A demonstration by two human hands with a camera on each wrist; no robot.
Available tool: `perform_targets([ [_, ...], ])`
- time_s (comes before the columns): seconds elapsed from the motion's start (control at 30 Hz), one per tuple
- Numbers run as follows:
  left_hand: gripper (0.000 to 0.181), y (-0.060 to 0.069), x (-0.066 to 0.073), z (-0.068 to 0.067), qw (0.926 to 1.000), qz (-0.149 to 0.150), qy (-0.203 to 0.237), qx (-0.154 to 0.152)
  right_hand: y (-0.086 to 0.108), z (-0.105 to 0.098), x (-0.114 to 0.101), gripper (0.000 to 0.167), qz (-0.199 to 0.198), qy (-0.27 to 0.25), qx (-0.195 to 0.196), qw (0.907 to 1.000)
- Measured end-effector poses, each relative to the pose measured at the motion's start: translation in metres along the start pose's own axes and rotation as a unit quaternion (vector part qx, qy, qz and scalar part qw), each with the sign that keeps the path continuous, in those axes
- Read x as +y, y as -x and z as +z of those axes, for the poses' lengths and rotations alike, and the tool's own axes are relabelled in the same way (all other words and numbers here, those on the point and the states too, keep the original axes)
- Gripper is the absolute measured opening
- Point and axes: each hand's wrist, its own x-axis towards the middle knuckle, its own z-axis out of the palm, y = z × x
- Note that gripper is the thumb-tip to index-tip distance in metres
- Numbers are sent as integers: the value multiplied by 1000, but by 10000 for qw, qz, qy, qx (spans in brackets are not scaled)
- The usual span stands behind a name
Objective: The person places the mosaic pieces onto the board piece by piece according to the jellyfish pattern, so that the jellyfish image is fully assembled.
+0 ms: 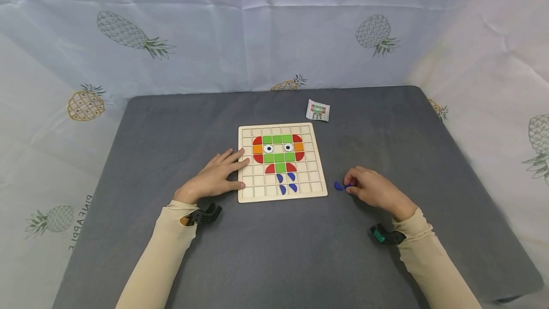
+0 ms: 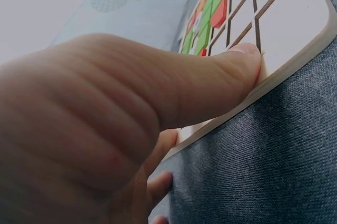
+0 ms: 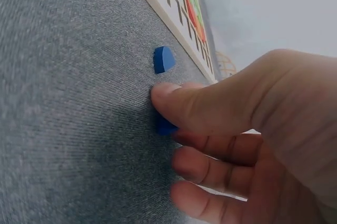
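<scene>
A square wooden grid board (image 1: 315, 175) lies on the table, bearing green, red and orange pieces, two eye pieces (image 1: 268, 149) and several blue curved pieces (image 1: 293, 188). My left hand (image 1: 210, 178) rests on its left edge with fingers spread; in the left wrist view the thumb (image 2: 210, 79) presses on the board's corner area. Right of the board, my right hand (image 1: 373, 189) pinches a blue curved piece (image 3: 166, 127) at the tabletop, mostly hidden by thumb and forefinger. Another blue piece (image 1: 338, 186) lies loose between that hand and the board.
A small printed card (image 1: 318, 110) with a matching coloured figure lies behind the board's right corner. The grey cloth-covered table (image 1: 274, 252) is bordered by pale curtains (image 1: 206, 51) with pineapple prints at the back and sides.
</scene>
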Motion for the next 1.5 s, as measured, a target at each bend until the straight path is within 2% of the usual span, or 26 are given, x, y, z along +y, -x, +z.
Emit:
perform_targets([
  [0.17, 70, 0, -1, 0, 10000, 17, -20, -10, -5, -1, 2, 10, -111, -133, 59, 9998],
  [0.43, 71, 1, -2, 1, 10000, -8, -40, -21, -21, -13, 1, 15, -303, -495, 465, 9972],
  [0.63, 70, 1, -3, 1, 10000, -12, -35, 1, -38, -25, -18, 18, -448, -600, 572, 9955],
  [0.93, 70, 1, -2, 0, 10000, 21, -38, 7, -62, -32, -52, 19, -398, -886, 480, 9941],
  [1.23, 71, 1, -1, 1, 10000, -17, -34, -27, -81, -28, -79, 16, -816, -1283, 543, 9869],
  [1.5, 72, 0, -2, 1, 9999, -39, -85, -57, -95, -19, -96, 20, -802, -1499, 325, 9849],
])
